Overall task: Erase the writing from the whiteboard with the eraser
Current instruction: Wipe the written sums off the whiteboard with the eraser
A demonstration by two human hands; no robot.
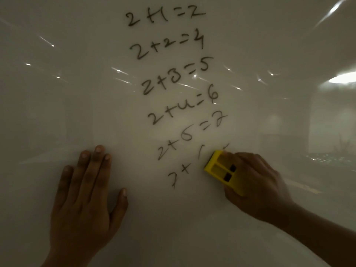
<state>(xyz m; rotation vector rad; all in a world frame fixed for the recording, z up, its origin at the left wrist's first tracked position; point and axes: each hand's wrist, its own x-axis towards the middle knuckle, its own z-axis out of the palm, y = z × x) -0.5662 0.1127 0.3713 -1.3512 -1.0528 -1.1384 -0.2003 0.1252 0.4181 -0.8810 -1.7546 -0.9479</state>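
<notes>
Left hand (84, 191) nearest the lens, spread flat with fingers extended, palm pressed on the whiteboard (57, 112). Holds nothing; likely bracing the body or steadying the board against wipe pressure.

Whiteboard fills the view, glossy, ceiling-light glare all over it. Column of handwritten sums (173, 74) runs up and away from both hands, five lines intact above the right hand.

Right hand (258, 182) is clamped around the yellow eraser (221, 168), fingers wrapped over the far end, leading end exposed toward the left hand. Eraser sits flush on the board so the pad underneath makes full contact.

Bottom line (179, 174) lies between the two hands: its right part is gone or under the eraser, with "2 x" and a couple of stray strokes remaining just left of and above the eraser.

Judgement: early in the job, working bottom-up; most writing not yet touched.
</notes>
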